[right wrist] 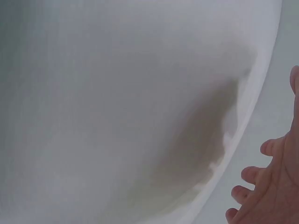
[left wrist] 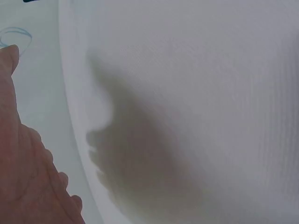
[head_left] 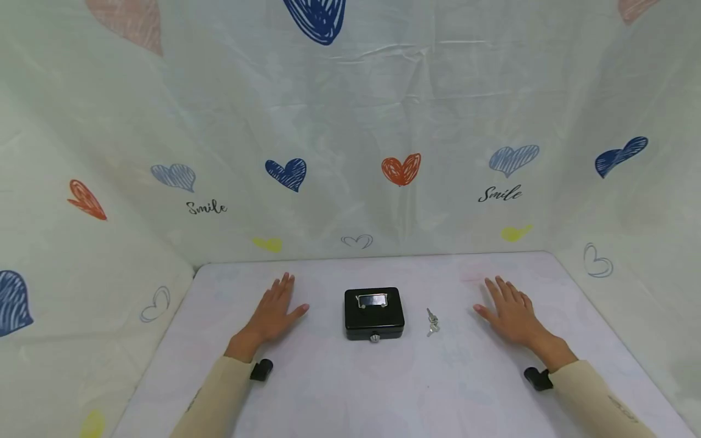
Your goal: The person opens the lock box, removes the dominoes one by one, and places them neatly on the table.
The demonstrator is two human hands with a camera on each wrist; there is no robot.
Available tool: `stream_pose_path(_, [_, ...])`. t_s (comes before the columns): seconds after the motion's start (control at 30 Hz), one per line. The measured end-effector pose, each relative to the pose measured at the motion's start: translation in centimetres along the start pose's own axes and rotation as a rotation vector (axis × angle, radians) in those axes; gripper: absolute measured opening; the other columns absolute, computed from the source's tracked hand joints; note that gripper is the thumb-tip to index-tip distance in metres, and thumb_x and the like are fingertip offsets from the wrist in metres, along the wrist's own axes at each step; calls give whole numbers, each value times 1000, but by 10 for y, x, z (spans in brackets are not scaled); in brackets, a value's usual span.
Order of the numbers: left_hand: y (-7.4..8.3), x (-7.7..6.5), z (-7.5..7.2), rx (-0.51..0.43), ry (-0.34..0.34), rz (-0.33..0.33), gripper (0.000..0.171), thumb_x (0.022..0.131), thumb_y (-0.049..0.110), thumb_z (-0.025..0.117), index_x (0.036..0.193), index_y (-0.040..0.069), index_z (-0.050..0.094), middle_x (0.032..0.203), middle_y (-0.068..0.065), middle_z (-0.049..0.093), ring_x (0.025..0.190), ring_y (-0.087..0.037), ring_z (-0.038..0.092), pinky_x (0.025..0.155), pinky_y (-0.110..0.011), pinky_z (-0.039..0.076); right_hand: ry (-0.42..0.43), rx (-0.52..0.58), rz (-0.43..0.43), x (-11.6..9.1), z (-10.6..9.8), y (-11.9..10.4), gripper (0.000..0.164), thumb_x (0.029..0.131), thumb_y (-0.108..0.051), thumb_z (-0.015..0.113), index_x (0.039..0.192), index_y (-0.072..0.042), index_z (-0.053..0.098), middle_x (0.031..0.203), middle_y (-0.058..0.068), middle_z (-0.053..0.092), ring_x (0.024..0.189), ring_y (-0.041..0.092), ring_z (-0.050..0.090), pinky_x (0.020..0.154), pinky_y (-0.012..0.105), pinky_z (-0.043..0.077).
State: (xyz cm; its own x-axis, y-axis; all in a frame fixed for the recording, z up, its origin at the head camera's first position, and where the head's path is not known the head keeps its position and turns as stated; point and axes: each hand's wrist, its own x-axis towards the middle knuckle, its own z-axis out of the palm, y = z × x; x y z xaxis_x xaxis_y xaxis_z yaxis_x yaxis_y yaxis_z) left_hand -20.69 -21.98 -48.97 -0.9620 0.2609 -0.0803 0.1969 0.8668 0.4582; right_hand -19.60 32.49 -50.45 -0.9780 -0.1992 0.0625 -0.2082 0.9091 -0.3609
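A black cash box (head_left: 374, 319) with a silver handle on its lid and a round lock at the front sits closed in the middle of the table. Just right of it lie small silver keys (head_left: 432, 322). My left hand (head_left: 274, 316), palm down with straight fingers and the thumb spread, is held left of the box. On the other side, beyond the keys, my right hand (head_left: 512, 313) has its fingers extended too. Both hands are empty. In the wrist views the left palm (left wrist: 28, 172) and right palm (right wrist: 275, 186) appear above their shadows.
The white table (head_left: 328, 389) has a rounded far edge. Behind it and at both sides hangs a pale cloth (head_left: 339, 109) printed with hearts and the word Smile. Black wrist devices (head_left: 261, 370) sit at the beige sleeves (head_left: 216, 395).
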Motion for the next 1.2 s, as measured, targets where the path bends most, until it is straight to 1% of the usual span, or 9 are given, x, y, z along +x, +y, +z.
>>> stream_pose_path(0.13, [6,1,2,-12,7,21,91,108,47,55,166,-6,8,175,-23,3,161,-47,2,133,-64,4,25,0,-24,-2,5,-8,82,106,-45,61,157,12,32,160,44,26,145,66,23,113,82,21])
stream_pose_path(0.27, [12,1,4,-12,3,43,92,107,47,58,166,-5,11,175,-23,6,161,-47,6,133,-63,7,69,-11,-63,-3,10,-17,78,103,-41,66,155,11,37,157,41,34,142,63,32,110,80,27])
stream_pose_path(0.4, [17,1,9,-14,2,70,95,104,47,64,167,-3,14,175,-22,11,161,-46,10,133,-63,11,69,7,-75,-5,8,-32,76,102,-36,69,155,9,39,155,37,41,139,59,39,109,77,31])
stream_pose_path(0.53, [25,1,14,-51,17,109,98,99,46,72,168,0,18,175,-20,18,160,-45,16,132,-63,18,79,31,-92,-6,8,-45,72,101,-34,72,152,8,45,149,34,49,133,55,48,105,74,38])
stream_pose_path(0.73, [37,1,23,-107,14,158,99,96,44,77,168,5,22,175,-14,25,160,-38,24,132,-57,24,114,84,-116,-8,13,-64,62,98,-27,77,143,10,55,137,31,59,123,51,58,100,71,48])
stream_pose_path(0.83, [44,0,26,-172,5,163,100,94,43,80,169,8,24,174,-14,27,160,-38,26,131,-57,26,105,105,-102,-9,17,-72,60,97,-24,78,142,10,55,133,29,61,120,48,61,99,66,52])
stream_pose_path(0.97, [54,-2,30,-264,-22,153,103,91,43,83,170,12,23,174,-14,26,160,-38,25,131,-58,25,71,168,-62,-11,19,-83,59,96,-20,79,141,10,55,127,25,64,111,41,65,92,58,59])
stream_pose_path(1.1, [61,-3,34,-336,-43,138,108,89,44,85,170,15,22,174,-15,24,161,-40,22,130,-61,25,32,257,-12,-13,21,-93,56,96,-14,78,140,10,54,123,24,64,109,38,65,89,55,60])
stream_pose_path(1.2, [64,-2,40,-381,-56,133,110,88,42,87,171,15,20,175,-16,21,161,-40,19,130,-63,24,16,300,14,-13,24,-99,53,95,-12,78,137,11,55,119,22,65,105,35,65,87,52,60])
